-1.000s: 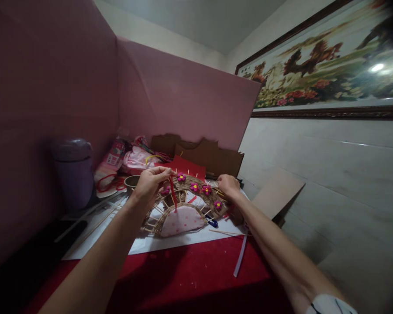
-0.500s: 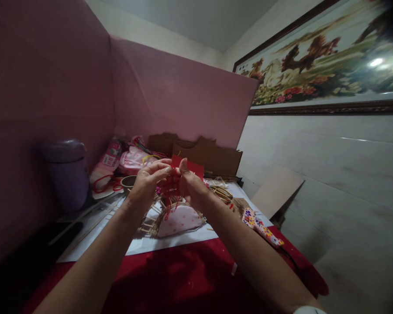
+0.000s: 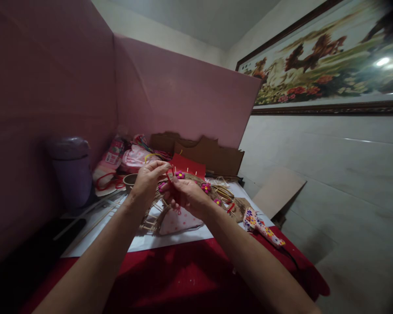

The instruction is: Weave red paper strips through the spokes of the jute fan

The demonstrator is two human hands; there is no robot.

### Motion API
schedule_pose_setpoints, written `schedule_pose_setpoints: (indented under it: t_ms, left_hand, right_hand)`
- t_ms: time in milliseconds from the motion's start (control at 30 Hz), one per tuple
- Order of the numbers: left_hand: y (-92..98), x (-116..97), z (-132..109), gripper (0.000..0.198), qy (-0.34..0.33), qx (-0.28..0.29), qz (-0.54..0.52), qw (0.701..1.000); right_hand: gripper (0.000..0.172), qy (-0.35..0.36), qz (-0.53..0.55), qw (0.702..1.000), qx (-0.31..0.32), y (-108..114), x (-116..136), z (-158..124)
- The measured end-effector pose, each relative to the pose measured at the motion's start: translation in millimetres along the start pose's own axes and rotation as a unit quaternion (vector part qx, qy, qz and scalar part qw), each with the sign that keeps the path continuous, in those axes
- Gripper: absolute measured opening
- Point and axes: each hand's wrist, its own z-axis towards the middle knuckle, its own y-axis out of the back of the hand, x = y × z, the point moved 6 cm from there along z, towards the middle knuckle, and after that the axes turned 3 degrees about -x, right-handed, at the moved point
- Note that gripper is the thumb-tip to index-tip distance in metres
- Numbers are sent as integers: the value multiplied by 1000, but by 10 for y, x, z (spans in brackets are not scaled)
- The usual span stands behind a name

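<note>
Between my two hands runs a red cord (image 3: 169, 175), with loose ends hanging below. My left hand (image 3: 149, 175) pinches its upper part between thumb and fingertips. My right hand (image 3: 189, 194) is closed around it, the lower fingers curled. Behind and below them, on the white sheet, lies a woven twig piece (image 3: 154, 220), largely hidden by my hands. It carries several magenta flowers with yellow centres, one flower (image 3: 205, 187) just right of my right hand. A white fabric part with pink dots (image 3: 180, 223) sits at its near side.
A purple lidded container (image 3: 71, 174) stands at the left. Pink dotted cloth (image 3: 136, 157), a red sheet (image 3: 191, 165) and torn cardboard (image 3: 209, 155) lie at the back. A flower-patterned glue-gun-shaped thing (image 3: 262, 227) with a cable is at the right, on the red tablecloth (image 3: 183, 270).
My right hand has gone from flat with the thumb raised to closed around the red cord, slightly lower. More of the magenta flowers show. My left hand keeps its pinch.
</note>
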Motion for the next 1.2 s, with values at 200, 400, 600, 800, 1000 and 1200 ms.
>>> schedule_pose_setpoints:
  t_ms: [200, 400, 600, 800, 1000, 1200]
  left_hand:
    - [36, 32, 47, 13, -21, 2, 26, 999]
    - [51, 26, 54, 20, -41, 6, 69, 997]
    - [69, -17, 65, 23, -70, -18, 103, 992]
    - [72, -16, 44, 22, -59, -30, 88, 994]
    - [-25, 58, -19, 24, 57, 45, -8, 997]
    - [-51, 95, -33, 27, 85, 60, -43, 994]
  right_hand:
    - [38, 25, -12, 1000, -6, 82, -25, -27]
    - [39, 21, -31, 999, -13, 120, -33, -54]
    - [40, 16, -39, 999, -17, 105, -37, -82]
    - [40, 21, -74, 997, -25, 97, -47, -94]
    - [47, 38, -152, 986, -63, 124, -47, -129]
    - [42, 40, -103, 987, -120, 199, -33, -195]
